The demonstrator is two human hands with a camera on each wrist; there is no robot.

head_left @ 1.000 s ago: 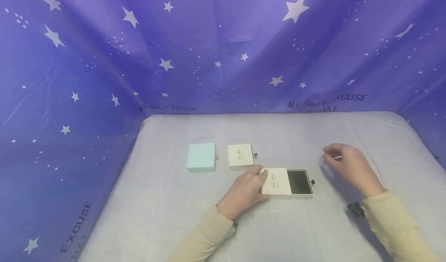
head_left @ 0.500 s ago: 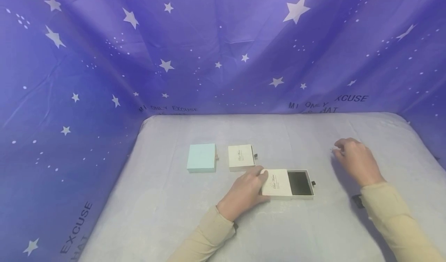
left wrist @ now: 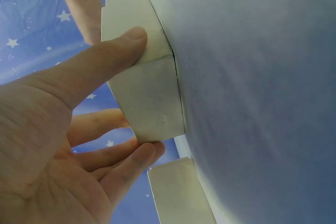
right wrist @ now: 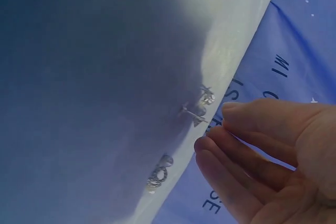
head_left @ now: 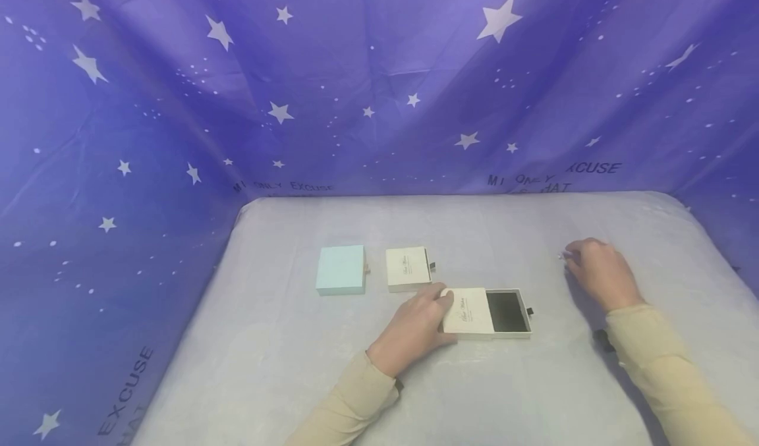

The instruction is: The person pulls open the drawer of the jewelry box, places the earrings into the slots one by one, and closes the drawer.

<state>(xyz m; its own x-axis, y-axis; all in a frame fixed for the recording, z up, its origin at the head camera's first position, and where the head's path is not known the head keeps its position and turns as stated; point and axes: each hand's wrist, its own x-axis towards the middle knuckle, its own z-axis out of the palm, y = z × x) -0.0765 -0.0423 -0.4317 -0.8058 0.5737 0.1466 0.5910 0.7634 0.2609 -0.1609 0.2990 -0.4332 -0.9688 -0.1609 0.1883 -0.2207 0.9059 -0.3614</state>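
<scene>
My left hand point(head_left: 415, 321) grips the closed end of a white drawer-style jewelry box point(head_left: 471, 311), thumb on one side and fingers on the other in the left wrist view. The box's drawer point(head_left: 508, 312) is pulled partly out to the right, showing a dark insert and a black tab. Farther right, my right hand point(head_left: 605, 271) is low over the table, with relaxed fingers. Its fingertips are close to a silvery stud earring point(right wrist: 199, 111) with a thin post; whether they touch cannot be told. Another sparkly earring point(right wrist: 157, 174) lies nearby in the right wrist view.
A second white drawer box point(head_left: 407, 267) stands just behind my left hand. Left of it is a pale turquoise box point(head_left: 340, 269) with a small tab. A grey-white cloth covers the table point(head_left: 284, 367); blue star-printed curtains point(head_left: 367, 70) rise behind and beside it.
My right hand has moved slightly right and away from me, and its fingers have loosened. Small shiny pieces now show by its fingertips. The left hand and box have stayed put.
</scene>
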